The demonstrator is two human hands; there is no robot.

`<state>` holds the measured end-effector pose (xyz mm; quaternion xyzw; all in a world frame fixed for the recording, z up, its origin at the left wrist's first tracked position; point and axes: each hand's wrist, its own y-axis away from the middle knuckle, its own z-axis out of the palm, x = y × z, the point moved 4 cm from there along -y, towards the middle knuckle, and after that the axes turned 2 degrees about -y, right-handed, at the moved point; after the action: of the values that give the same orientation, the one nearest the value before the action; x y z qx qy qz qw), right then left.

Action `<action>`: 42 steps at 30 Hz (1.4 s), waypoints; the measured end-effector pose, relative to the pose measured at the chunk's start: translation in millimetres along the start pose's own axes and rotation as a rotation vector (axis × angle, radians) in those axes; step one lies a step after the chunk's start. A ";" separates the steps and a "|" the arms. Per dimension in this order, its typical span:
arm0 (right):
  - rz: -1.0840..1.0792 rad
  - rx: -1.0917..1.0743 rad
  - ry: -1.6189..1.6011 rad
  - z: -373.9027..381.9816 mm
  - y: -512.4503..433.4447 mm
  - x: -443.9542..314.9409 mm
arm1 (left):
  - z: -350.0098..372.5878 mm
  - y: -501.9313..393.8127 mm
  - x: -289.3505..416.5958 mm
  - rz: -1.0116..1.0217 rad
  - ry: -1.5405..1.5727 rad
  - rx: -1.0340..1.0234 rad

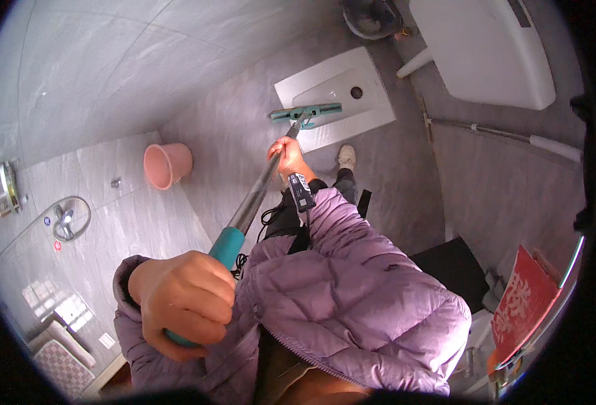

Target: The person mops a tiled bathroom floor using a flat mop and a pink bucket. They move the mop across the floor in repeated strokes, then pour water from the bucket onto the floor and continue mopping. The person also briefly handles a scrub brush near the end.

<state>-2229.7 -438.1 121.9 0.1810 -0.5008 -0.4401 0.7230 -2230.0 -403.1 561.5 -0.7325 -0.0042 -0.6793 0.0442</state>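
My left hand [186,301] is wrapped around the teal grip [228,245] at the upper end of a mop's metal pole [257,197]. Farther down the same pole, my right hand [286,154] is closed around it, with a dark device [301,192] strapped at the wrist. At the far end is the teal mop head [323,110], seen over the near left part of a white squat toilet [346,134]. Whether the head touches the toilet or the floor, I cannot tell; its underside is hidden.
A pink bucket [169,164] stands by the left wall. At the back are a dark bin [371,20] and a white cistern [490,50]. A pipe [500,132] runs along the right wall. My shoe [347,157] is beside the toilet. A shower mixer [65,223] is on the left wall.
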 end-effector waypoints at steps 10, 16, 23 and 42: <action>0.000 -0.096 0.563 14.6 -56.6 33.1 | 35.9 8.7 -15.3 0.011 -0.310 0.431; 0.156 -0.335 0.281 8.5 -98.2 8.3 | 23.3 -18.1 -50.9 0.043 -0.284 0.288; 0.252 -0.339 -0.043 -9.8 -25.0 7.0 | 28.4 -16.2 -18.9 0.104 -0.078 0.059; 0.104 -0.221 0.038 -9.5 65.0 22.3 | 54.2 -12.0 51.2 0.087 -0.044 0.159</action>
<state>-2189.3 -422.5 176.0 0.0824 -0.4440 -0.4511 0.7698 -2172.9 -390.2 609.2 -0.7410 -0.0274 -0.6580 0.1316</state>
